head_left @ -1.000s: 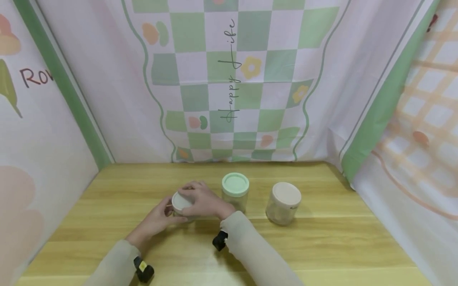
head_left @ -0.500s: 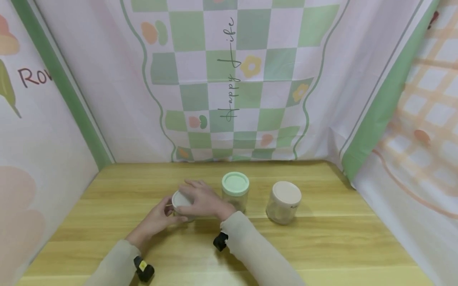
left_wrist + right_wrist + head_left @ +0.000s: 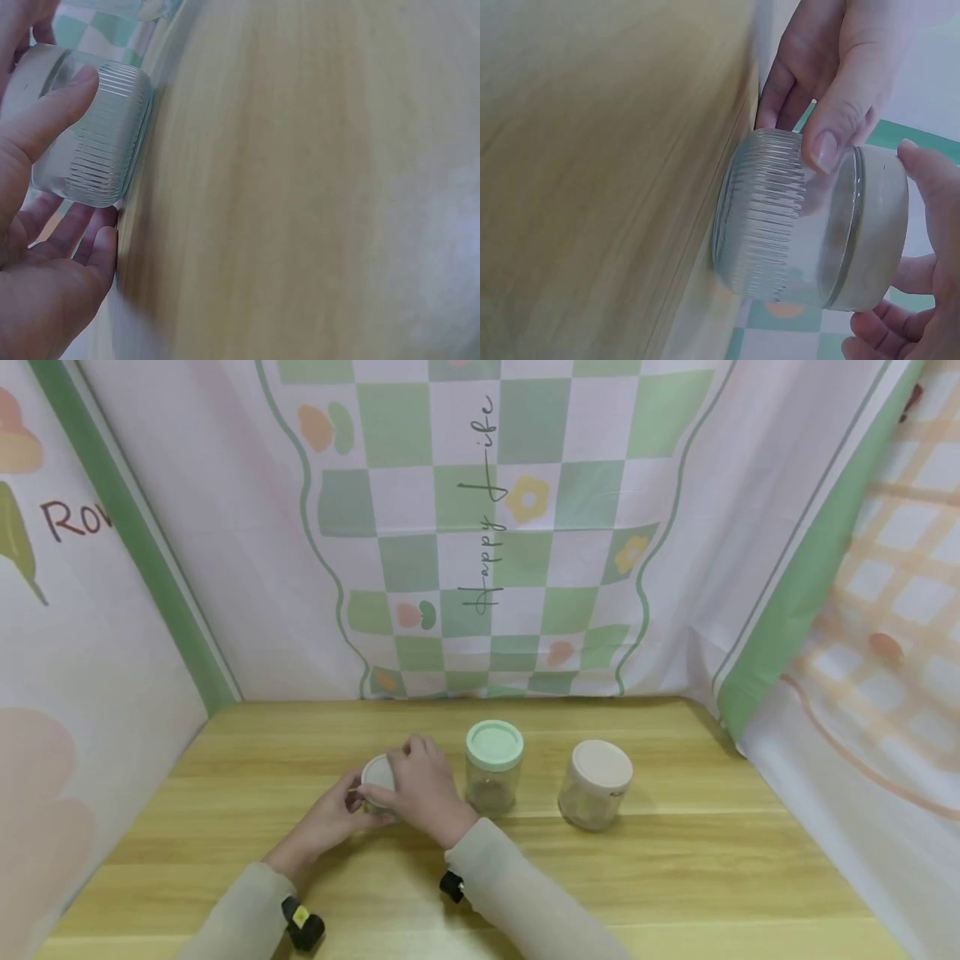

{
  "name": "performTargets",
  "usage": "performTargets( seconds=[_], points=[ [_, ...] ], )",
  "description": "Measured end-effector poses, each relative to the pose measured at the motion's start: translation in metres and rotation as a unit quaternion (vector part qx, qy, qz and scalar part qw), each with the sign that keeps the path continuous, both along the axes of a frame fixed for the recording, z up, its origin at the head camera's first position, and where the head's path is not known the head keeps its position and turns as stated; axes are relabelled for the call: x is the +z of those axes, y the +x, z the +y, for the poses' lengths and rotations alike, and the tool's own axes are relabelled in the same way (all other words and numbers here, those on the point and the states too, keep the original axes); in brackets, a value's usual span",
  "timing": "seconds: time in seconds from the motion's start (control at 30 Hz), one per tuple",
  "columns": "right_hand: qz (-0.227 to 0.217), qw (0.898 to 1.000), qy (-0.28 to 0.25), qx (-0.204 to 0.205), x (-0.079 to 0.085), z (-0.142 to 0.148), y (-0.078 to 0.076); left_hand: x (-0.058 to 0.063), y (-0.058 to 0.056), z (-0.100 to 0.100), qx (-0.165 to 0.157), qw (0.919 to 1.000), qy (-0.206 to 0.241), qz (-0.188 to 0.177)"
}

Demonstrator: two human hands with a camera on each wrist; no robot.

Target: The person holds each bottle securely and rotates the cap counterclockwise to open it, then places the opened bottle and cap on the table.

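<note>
A ribbed clear glass jar (image 3: 769, 217) with an off-white lid (image 3: 378, 772) stands upright on the wooden table, left of centre in the head view. My left hand (image 3: 330, 818) holds the glass body, its thumb laid along the near side, as the left wrist view shows. From the right, my right hand (image 3: 429, 792) grips the lid by its rim, thumb on the near side and fingers on the far side. The lid sits on the jar's mouth. Part of the lid is hidden behind the right hand in the head view.
Right of my hands stands a clear jar with a mint-green lid (image 3: 494, 745). Farther right is another jar with a pale beige lid (image 3: 602, 765). A checked curtain (image 3: 480, 568) hangs at the table's back edge, and printed cloth flanks both sides.
My right hand has turned on the lid: its wrist swung left and nearer, its fingers now point more away from me. The left hand and the jar have stayed in place.
</note>
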State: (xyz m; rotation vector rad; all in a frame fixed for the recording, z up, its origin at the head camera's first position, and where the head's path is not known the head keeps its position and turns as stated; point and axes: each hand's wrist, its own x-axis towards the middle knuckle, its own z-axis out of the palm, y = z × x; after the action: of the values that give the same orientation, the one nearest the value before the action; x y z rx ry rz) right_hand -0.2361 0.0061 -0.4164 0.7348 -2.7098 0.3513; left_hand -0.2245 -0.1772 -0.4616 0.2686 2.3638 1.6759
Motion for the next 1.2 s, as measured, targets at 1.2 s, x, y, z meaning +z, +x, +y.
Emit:
performTargets(
  seconds=[1.2],
  points=[
    [-0.079, 0.992, -0.054, 0.082, -0.001, 0.016, -0.008, -0.001, 0.000, 0.000, -0.008, 0.9998, 0.015, 0.013]
  ],
)
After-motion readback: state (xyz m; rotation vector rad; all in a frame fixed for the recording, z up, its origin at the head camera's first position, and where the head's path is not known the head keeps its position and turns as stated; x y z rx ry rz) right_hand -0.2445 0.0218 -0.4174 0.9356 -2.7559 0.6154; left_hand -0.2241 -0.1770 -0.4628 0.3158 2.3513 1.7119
